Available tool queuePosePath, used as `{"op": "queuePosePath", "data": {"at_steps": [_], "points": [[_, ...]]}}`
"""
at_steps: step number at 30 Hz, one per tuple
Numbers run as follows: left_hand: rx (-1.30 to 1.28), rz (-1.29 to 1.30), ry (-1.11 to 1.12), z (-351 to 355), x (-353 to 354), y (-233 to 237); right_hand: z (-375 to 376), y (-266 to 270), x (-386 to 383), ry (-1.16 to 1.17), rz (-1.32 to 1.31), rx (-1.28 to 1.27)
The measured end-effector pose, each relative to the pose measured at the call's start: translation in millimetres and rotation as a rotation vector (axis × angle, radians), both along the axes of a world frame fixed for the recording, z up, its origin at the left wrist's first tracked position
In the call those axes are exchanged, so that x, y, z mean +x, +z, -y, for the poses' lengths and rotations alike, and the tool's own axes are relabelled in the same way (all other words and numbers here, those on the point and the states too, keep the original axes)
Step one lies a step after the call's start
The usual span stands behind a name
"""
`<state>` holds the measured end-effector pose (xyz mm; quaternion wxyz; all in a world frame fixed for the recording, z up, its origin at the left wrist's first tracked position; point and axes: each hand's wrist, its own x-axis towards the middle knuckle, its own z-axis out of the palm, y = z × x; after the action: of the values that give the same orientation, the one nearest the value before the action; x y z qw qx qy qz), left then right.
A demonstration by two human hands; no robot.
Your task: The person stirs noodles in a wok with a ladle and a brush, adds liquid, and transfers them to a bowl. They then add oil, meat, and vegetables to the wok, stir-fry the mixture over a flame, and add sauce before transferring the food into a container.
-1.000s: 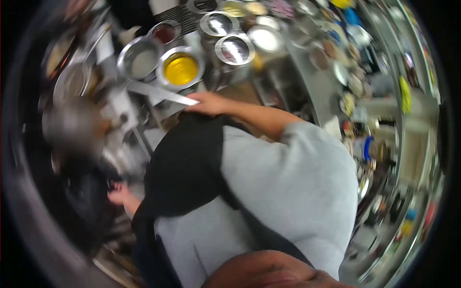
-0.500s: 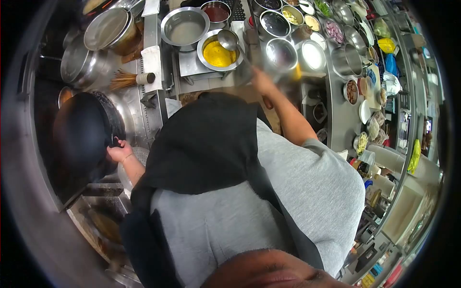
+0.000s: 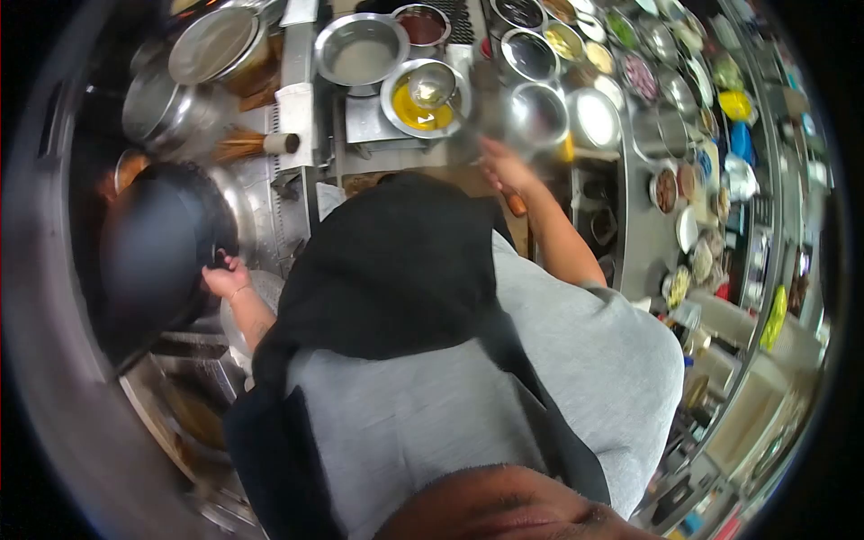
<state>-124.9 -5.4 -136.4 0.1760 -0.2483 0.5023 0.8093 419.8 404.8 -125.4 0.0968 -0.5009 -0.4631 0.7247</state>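
Observation:
My left hand is closed around the short handle of a large black wok, which stands tilted over the stove on the left. My right hand grips a ladle; the brown end of its handle shows below my fist, and the shaft is blurred. The ladle's round head is in a metal bowl of yellow liquid, possibly oil or beaten egg, partly covering the surface.
A bowl of cloudy liquid and a pot of dark red sauce stand behind. A bamboo brush lies left beside a white cloth. Pots and ingredient bowls line the right counter.
The ladle's head has shifted down and lower into the yellow liquid, and my right hand has turned a little. My left hand stays at the wok handle. The whole view has shifted slightly.

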Motion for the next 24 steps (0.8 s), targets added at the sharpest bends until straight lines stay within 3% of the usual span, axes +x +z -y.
{"op": "queuePosePath", "data": {"at_steps": [3, 9, 11, 13, 15, 16, 17, 19, 21, 23, 24], "points": [[-0.031, -0.016, 0.021, -11, 9, 16, 10, 66, -25, 0.077, -0.017, -0.045], [-0.013, 0.047, 0.241, -27, 25, 39, 19, 181, -137, 0.594, -0.147, 0.048], [-0.017, 0.036, 0.260, -26, 25, 35, 43, 215, -185, 0.852, 0.018, 0.387], [-0.050, 0.076, 0.281, -29, 23, 38, 69, 229, -243, 0.986, -0.122, 0.608], [-0.037, 0.086, 0.306, -20, 26, 41, 80, 222, -312, 1.036, -0.180, 0.527], [0.059, 0.095, 0.129, -3, 30, 36, 95, 234, -334, 0.934, -0.332, 0.338], [0.157, 0.092, -0.049, 9, 34, 35, 88, 216, -368, 0.987, -0.333, 0.284], [0.157, 0.029, -0.117, 25, 79, 57, 92, 131, -428, 0.901, -0.557, 1.311], [-0.150, -0.068, -0.193, 42, 128, 64, 103, 108, -439, 0.944, -0.463, 1.466], [-0.316, -0.043, -0.169, 60, 168, 30, 118, 130, -435, 0.967, -0.343, 1.615], [-0.600, -0.154, -0.186, 64, 188, 29, 136, 174, -420, 1.081, -0.279, 1.250]]}}
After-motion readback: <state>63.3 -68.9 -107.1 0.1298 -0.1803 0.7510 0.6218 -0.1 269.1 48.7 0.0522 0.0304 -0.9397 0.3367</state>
